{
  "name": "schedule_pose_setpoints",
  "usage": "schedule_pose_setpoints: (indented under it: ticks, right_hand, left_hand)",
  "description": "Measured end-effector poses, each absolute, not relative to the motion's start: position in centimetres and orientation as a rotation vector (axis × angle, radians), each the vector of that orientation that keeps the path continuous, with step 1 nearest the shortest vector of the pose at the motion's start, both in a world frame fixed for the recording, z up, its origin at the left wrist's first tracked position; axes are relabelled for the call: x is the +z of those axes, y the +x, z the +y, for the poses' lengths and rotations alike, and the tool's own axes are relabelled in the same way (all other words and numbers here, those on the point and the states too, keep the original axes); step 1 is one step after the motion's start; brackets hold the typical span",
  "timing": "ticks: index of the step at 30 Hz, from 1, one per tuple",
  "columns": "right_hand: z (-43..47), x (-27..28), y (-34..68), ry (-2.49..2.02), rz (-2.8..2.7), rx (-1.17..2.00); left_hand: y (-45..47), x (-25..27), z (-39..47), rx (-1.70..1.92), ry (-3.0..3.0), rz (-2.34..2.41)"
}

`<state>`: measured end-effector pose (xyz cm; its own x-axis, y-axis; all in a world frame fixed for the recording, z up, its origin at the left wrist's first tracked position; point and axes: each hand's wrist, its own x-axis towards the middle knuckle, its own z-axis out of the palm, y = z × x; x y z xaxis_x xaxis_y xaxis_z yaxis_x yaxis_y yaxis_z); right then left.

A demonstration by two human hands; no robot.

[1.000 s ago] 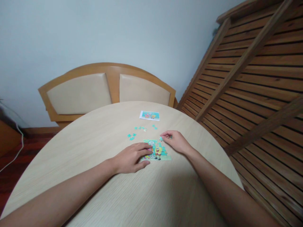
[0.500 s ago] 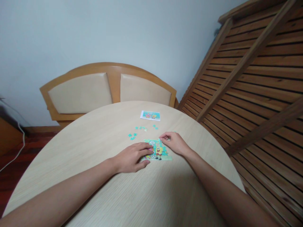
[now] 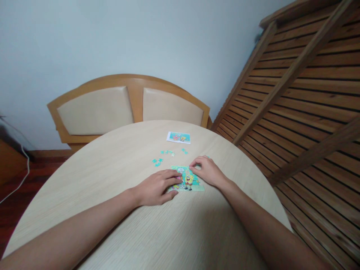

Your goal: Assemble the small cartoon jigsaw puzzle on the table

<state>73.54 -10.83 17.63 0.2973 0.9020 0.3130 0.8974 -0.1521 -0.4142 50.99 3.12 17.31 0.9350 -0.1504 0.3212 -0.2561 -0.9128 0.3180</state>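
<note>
Left hand flat and open on one puzzle, right hand pinched at its top edge, can't tell if gripping; nine-ish loose pieces, one picture card.

Before me: round pale wood table, light grain, soft shadow on the near part. Beyond its far edge I see a brown headboard, arched, with two cream panels. Behind it, plain pale-blue wall. To my right, a large slatted wooden frame, tilted. To my left, dark reddish floor, white cable, brown skirting board. Light dim, even.
</note>
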Motion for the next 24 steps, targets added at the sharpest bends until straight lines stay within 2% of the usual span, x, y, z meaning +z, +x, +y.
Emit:
schedule_pose_setpoints:
  ticks: [14, 21, 24]
  right_hand:
    - [-10.7, 17.5, 73.7, -2.000, -1.662, -0.017]
    - [-10.8, 16.7, 75.0, -2.023, -1.641, -0.043]
    - [-10.8, 16.4, 75.4, -2.029, -1.620, -0.049]
  left_hand:
    - [51.1, 17.6, 2.9, 0.458, 2.743, -0.270]
    - [51.4, 17.4, 4.8, 0.725, 2.803, 0.342]
    - [51.4, 16.7, 6.5, 0.743, 2.820, 0.455]
